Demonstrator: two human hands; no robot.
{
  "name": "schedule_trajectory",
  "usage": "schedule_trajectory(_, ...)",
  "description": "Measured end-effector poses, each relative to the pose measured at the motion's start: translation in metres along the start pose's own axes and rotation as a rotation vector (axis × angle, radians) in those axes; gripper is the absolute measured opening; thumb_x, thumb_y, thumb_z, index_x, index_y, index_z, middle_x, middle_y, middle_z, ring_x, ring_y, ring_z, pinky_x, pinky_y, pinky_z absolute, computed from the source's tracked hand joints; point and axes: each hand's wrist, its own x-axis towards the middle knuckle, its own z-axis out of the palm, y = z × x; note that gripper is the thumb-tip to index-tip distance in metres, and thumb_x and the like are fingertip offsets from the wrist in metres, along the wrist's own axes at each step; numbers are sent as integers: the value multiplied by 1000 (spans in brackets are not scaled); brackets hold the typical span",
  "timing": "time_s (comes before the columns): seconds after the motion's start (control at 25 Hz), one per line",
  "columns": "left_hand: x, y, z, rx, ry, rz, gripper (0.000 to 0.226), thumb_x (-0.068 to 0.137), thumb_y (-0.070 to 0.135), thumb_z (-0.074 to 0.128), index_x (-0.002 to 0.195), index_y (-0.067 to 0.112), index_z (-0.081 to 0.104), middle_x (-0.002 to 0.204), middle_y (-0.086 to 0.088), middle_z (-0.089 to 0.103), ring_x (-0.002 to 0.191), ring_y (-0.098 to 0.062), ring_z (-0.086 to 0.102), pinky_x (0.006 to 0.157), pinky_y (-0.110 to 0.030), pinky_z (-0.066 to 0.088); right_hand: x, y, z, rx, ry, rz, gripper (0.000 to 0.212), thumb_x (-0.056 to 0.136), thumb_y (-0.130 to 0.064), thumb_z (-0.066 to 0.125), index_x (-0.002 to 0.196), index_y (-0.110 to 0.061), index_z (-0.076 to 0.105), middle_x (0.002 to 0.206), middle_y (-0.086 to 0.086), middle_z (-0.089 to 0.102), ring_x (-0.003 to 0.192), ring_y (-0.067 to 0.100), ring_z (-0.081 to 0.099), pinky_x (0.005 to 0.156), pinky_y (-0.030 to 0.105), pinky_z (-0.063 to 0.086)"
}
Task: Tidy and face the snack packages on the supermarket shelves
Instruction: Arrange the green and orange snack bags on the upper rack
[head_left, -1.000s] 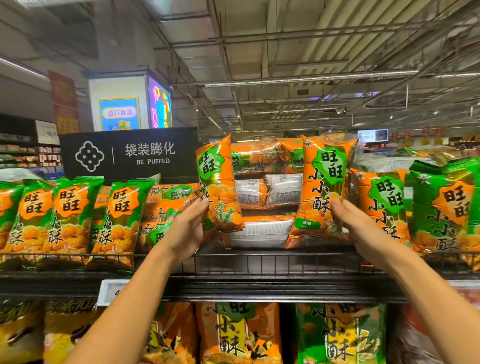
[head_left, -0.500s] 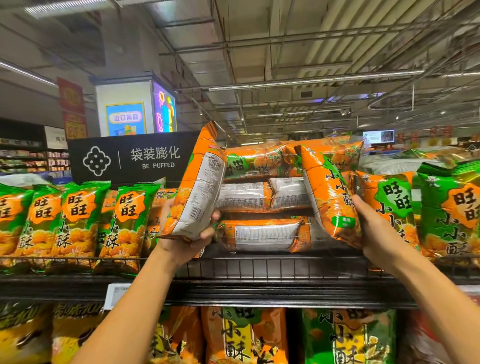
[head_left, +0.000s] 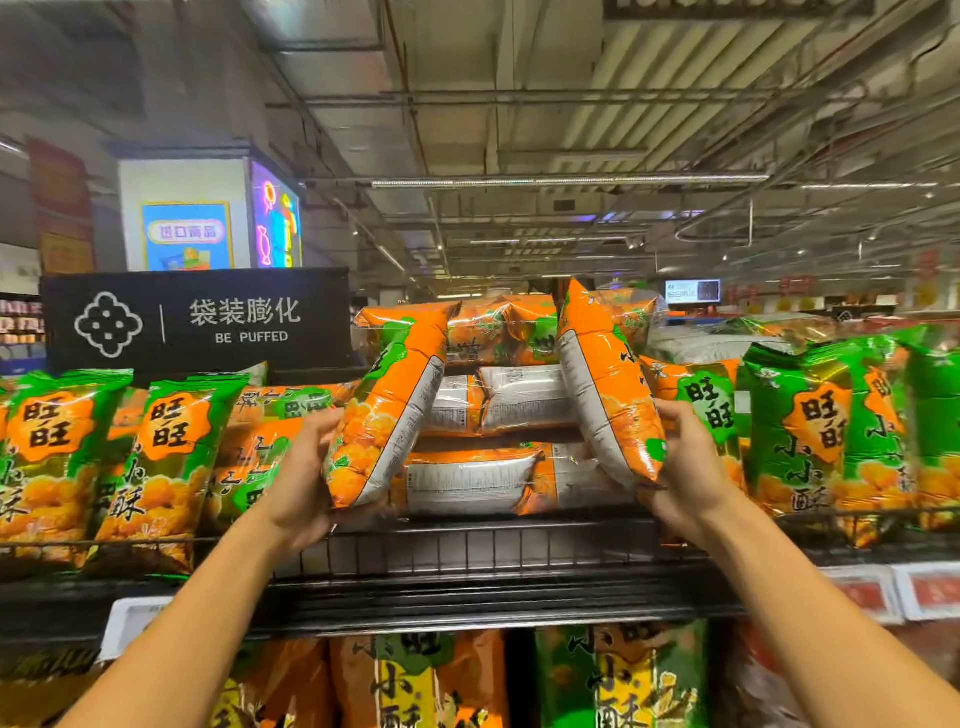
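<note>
On the top wire shelf (head_left: 467, 551), the left hand (head_left: 304, 483) grips one orange snack bag (head_left: 387, 410) and the right hand (head_left: 685, 467) another (head_left: 605, 384), both tilted edge-on with fronts mostly hidden, fingertips behind them unseen, before stacked bags (head_left: 493, 400) lying flat.

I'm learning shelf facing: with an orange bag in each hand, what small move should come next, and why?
Probably turn both bags so their printed fronts face out and stand them at the shelf front. The left hand holds the left orange bag and the right hand the right orange bag, both edge-on, tilted inward, white backs showing.
</note>
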Motion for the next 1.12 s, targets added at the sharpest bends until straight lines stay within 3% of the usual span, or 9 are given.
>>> schedule_trajectory(0.16, 5, -4, -3, 36, 7, 11, 47, 85, 56, 50, 91, 17, 77, 84, -15, 73, 63, -23, 70, 50, -33, 56, -8, -9, 1, 215, -90, 42, 51, 94, -42, 41, 80, -12, 79, 80, 10, 67, 63, 22, 63, 49, 25, 49)
schedule_trajectory(0.24, 5, -4, -2, 52, 16, 18, 45, 83, 57, 54, 92, 20, 78, 90, -15, 74, 68, -23, 71, 57, -36, 58, -13, -14, 4, 285, -225, 63, 34, 81, -38, 68, 95, -9, 77, 85, 10, 65, 61, 20, 59, 50, 25, 49)
schedule_trajectory(0.32, 6, -5, 0, 76, 21, 14, 45, 86, 57, 52, 97, 21, 76, 94, -14, 75, 72, -22, 73, 58, -35, 59, -14, -14, 4, 335, -402, 72, 49, 72, -31, 83, 112, -5, 71, 87, 9, 65, 58, 16, 57, 55, 24, 48)
schedule_trajectory(0.56, 4, -4, -1, 63, 29, 12, 46, 87, 57, 47, 92, 25, 79, 98, -13, 75, 78, -23, 73, 62, -37, 60, -11, 0, 3, 355, -536, 84, 54, 75, -34, 83, 118, -5, 68, 85, 5, 67, 55, 12, 57, 56, 25, 40)
schedule_trajectory(0.68, 3, -4, -1, 74, 25, 29, 48, 86, 57, 51, 103, 20, 75, 99, -13, 75, 78, -22, 74, 58, -36, 59, -9, -2, 4, 300, -427, 89, 53, 77, -39, 79, 117, -7, 67, 83, 7, 65, 55, 14, 56, 56, 25, 41)
schedule_trajectory(0.84, 3, -6, -1, 67, 5, 29, 53, 84, 56, 52, 122, 19, 62, 105, -11, 75, 82, -21, 74, 59, -33, 58, -5, -6, 13, 85, -82, 88, 61, 95, -66, 36, 122, -20, 65, 97, 9, 74, 70, 20, 68, 58, 28, 52)
schedule_trajectory(0.92, 3, -7, -2, 78, -16, 43, 48, 84, 53, 58, 124, 26, 61, 117, -7, 72, 96, -21, 73, 67, -32, 59, -4, -6, 15, 101, -49, 51, 64, 90, -65, 40, 136, -24, 57, 121, 10, 72, 97, 24, 72, 73, 36, 59)
schedule_trajectory(1.0, 4, -8, -3, 100, -58, 69, 49, 85, 50, 64, 128, 26, 59, 126, -5, 68, 113, -23, 66, 83, -34, 56, -6, -5, 15, 58, -66, 63, 70, 82, -63, 49, 139, -22, 54, 132, 12, 66, 122, 32, 62, 97, 47, 52)
schedule_trajectory(1.12, 3, -7, -3, 157, -97, 99, 67, 79, 51, 69, 135, 19, 54, 133, -7, 64, 126, -27, 57, 103, -42, 42, -8, -1, 11, -153, -28, 134, 65, 82, -65, 53, 129, -21, 62, 134, 27, 59, 129, 45, 52, 114, 58, 35)
